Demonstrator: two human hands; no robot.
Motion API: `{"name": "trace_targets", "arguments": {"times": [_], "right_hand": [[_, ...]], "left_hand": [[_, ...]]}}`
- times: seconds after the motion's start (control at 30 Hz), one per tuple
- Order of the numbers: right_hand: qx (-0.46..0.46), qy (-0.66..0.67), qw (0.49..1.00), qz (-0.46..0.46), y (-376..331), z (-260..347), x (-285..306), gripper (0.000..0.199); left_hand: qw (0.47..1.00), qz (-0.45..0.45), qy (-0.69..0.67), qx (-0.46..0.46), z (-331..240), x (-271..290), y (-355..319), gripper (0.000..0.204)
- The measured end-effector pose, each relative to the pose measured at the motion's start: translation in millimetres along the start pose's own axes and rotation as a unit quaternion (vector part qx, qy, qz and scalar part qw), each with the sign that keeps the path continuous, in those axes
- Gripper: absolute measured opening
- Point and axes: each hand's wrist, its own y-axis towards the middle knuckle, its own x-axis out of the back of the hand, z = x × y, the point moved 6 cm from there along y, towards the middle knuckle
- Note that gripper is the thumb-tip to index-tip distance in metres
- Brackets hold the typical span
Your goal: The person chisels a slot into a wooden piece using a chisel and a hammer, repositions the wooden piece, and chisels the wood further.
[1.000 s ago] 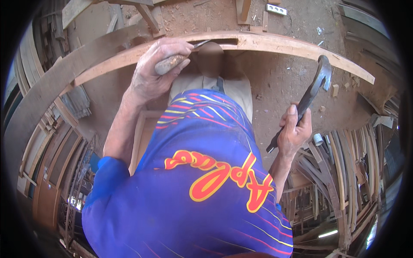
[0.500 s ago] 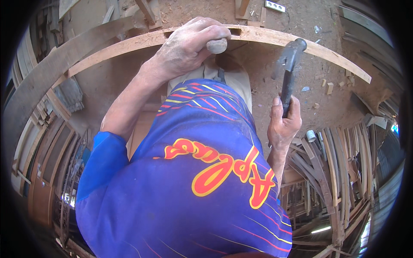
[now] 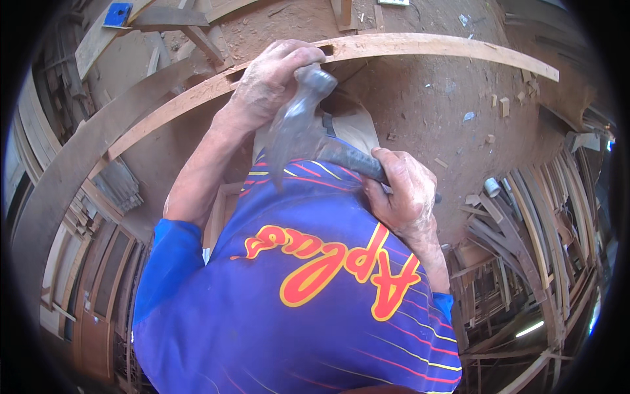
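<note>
My right hand [image 3: 407, 187] grips a claw hammer [image 3: 302, 125] by its dark handle. The hammer's striking face is right against the front of my left hand [image 3: 266, 82], blurred a little by motion. That left hand is wrapped round a chisel, whose round wooden butt showed earlier and is now hidden behind the hammer head; its blade is out of sight. Under the hand runs a long wooden beam [image 3: 420, 47] with rectangular slots cut in it. One slot [image 3: 327, 50] shows just right of my fingers, another at the left of my wrist.
A dark curved-looking plank [image 3: 85, 138] crosses the left side. Stacks of timber [image 3: 538, 217] stand at the right, with a white can [image 3: 492, 187] among them. Wood offcuts [image 3: 504, 107] lie on the dirt floor. A blue item [image 3: 117, 14] rests far left.
The hammer has swung from upright at the right, leftward to the chisel's butt, with my right hand moving left. My left hand keeps its grip; the whole view has shifted slightly.
</note>
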Motion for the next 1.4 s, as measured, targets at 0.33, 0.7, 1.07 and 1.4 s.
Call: {"name": "trace_targets", "arguments": {"times": [0.33, 0.7, 1.07, 1.4], "right_hand": [[0.036, -0.041, 0.999, 0.003, 22, 15, 2, 0.047], [-0.327, 0.151, 0.933, -0.018, 16, -67, -7, 0.027], [-0.340, 0.207, 0.913, -0.092, 17, -86, 3, 0.026], [-0.320, 0.075, 0.944, 0.004, 14, -91, -13, 0.031]], "left_hand": [[0.999, -0.017, 0.001, -0.033, 12, 2, 8, 0.043], [0.993, 0.024, -0.104, 0.044, 18, 37, 2, 0.025], [0.954, -0.203, -0.196, 0.104, 14, 87, -34, 0.007], [0.899, -0.386, -0.126, 0.166, 22, 110, -74, 0.016]]}}
